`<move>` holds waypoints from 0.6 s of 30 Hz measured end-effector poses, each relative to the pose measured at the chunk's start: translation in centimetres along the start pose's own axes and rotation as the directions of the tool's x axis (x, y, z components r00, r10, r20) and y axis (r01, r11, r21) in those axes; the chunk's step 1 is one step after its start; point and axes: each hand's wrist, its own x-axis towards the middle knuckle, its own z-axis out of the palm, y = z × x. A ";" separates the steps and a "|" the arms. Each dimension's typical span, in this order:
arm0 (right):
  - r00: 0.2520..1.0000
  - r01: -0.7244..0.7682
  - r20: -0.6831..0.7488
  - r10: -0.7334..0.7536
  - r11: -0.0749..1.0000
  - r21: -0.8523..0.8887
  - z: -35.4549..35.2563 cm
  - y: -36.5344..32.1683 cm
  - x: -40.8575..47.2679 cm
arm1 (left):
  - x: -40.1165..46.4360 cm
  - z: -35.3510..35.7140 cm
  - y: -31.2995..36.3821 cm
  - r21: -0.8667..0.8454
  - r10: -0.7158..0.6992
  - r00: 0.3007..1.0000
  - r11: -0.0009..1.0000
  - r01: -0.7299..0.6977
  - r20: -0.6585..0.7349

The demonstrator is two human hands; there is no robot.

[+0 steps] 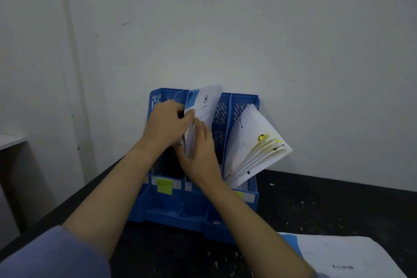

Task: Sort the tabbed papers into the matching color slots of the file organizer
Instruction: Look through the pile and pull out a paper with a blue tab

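Note:
A blue file organizer (pixel 244 106) stands on a black table against the wall. A green label (pixel 164 185) marks its left slot front; a yellow label (pixel 239 194) shows at the right slot. A sheaf of white papers (pixel 206 106) stands upright in the middle slot. My left hand (pixel 165 125) grips its left edge with thumb and fingers. My right hand (pixel 198 156) presses flat against its right face. Papers with yellow tabs (pixel 255 142) fan out of the right slot.
A stack of white papers (pixel 345 253) with a blue edge lies on the black table (pixel 338 198) at the front right. A white wall rises right behind the organizer. A grey desk edge (pixel 11 140) shows at far left.

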 end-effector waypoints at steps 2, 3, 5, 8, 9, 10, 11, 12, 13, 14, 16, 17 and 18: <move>0.999 0.032 -0.020 -0.033 0.999 -0.025 0.2 -0.3 0.4 | 0.0 -0.2 -0.1 0.006 0.022 1.000 1.000 -0.022 0.011; 0.998 0.056 -0.006 -0.056 0.998 -0.036 0.2 -0.4 0.5 | 0.0 -0.3 -0.1 0.010 0.024 1.000 1.000 -0.024 0.011; 0.994 0.101 0.045 -0.098 0.994 -0.051 0.0 -0.4 0.6 | 0.1 -0.5 -0.3 0.030 0.027 1.000 0.999 -0.027 0.009; 0.987 0.126 0.111 -0.118 0.990 -0.067 -0.5 0.1 0.3 | 0.2 -0.8 -0.5 0.061 0.039 0.999 0.997 -0.040 0.015; 0.986 0.122 0.119 -0.113 0.990 -0.068 -0.6 0.4 0.2 | 0.3 -0.9 -0.5 0.062 0.044 0.999 0.997 -0.045 0.024; 0.988 0.103 0.122 -0.094 0.992 -0.068 -0.7 0.6 -0.1 | 0.4 -1.0 -0.4 0.050 0.052 0.998 0.997 -0.054 0.042; 0.991 0.076 0.117 -0.069 0.995 -0.061 -0.8 0.8 -0.3 | 0.4 -1.1 -0.4 0.024 0.057 0.996 0.998 -0.058 0.065; 0.994 0.041 0.107 -0.036 0.998 -0.044 -0.9 1.1 -0.4 | 0.4 -1.2 -0.3 -0.012 0.052 0.995 0.999 -0.051 0.086; 0.996 0.015 0.088 -0.012 0.999 -0.033 -1.0 1.3 -0.5 | 0.4 -1.4 -0.1 -0.054 0.041 0.994 0.998 -0.035 0.101; 0.998 0.001 0.069 0.002 0.999 -0.033 -1.2 1.5 -0.7 | 0.5 -1.5 0.0 -0.092 0.031 0.994 0.996 -0.021 0.109; 0.998 -0.008 0.059 0.012 0.998 -0.057 -1.6 1.6 -1.0 | 0.4 -1.6 0.0 -0.122 0.023 0.993 0.993 -0.009 0.113; 0.998 -0.004 0.070 0.009 0.998 -0.068 -1.8 1.7 -1.1 | 0.3 -1.6 0.0 -0.124 0.013 0.993 0.992 0.002 0.114; 0.997 -0.001 0.081 0.008 0.996 -0.085 -1.9 1.5 -1.1 | 0.2 -1.7 -0.1 -0.128 -0.002 0.993 0.992 0.017 0.115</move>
